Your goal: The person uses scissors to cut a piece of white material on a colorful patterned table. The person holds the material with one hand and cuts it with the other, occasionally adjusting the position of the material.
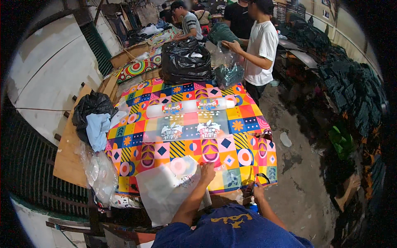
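Note:
My left hand (207, 173) is over the near part of a table covered in brightly patterned cloth (226, 143), its fingers closed and reaching forward. Whatever they pinch is too small to make out. A translucent white sheet (159, 194) lies beside that hand and hangs over the near edge. At the table's near right corner is my right hand (258, 191), closed, with a black curved strip or loop (263, 177) rising just above it; its grip is partly hidden. Farther up the cloth, a clear printed film (188, 131) lies flat below a long white roll (188, 107) with coloured prints.
A black plastic bag (186, 62) stands at the table's far end. Another black bag (92, 113), light-blue cloth (98, 131) and clear plastic (103, 175) crowd the left edge. A person in white (261, 49) holds a clear bag (228, 70). Dark fabric piles (351, 91) line the right.

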`<move>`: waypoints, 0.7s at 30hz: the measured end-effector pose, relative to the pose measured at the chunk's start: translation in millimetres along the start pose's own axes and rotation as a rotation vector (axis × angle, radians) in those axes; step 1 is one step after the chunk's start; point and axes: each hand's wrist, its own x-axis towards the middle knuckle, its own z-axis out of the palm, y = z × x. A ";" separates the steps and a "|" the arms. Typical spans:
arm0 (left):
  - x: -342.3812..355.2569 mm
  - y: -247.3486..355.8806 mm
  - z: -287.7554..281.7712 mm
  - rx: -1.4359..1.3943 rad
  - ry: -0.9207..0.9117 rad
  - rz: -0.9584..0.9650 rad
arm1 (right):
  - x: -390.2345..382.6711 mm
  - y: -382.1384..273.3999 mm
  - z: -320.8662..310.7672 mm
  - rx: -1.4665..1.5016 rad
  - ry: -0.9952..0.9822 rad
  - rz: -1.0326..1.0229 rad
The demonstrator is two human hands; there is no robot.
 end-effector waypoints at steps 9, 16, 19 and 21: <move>-22.5 7.4 -79.4 -0.551 0.201 -0.054 | -16.3 -33.8 19.1 0.088 0.070 0.167; -62.7 44.8 -146.9 -1.262 0.266 -0.064 | -50.2 -109.4 67.9 -0.016 -0.162 0.110; -74.7 68.2 -173.7 -1.431 0.250 -0.009 | -64.8 -143.6 87.8 -0.022 -0.378 0.001; -80.4 72.9 -180.4 -1.432 0.246 -0.022 | -76.9 -164.3 104.9 0.075 -0.413 -0.027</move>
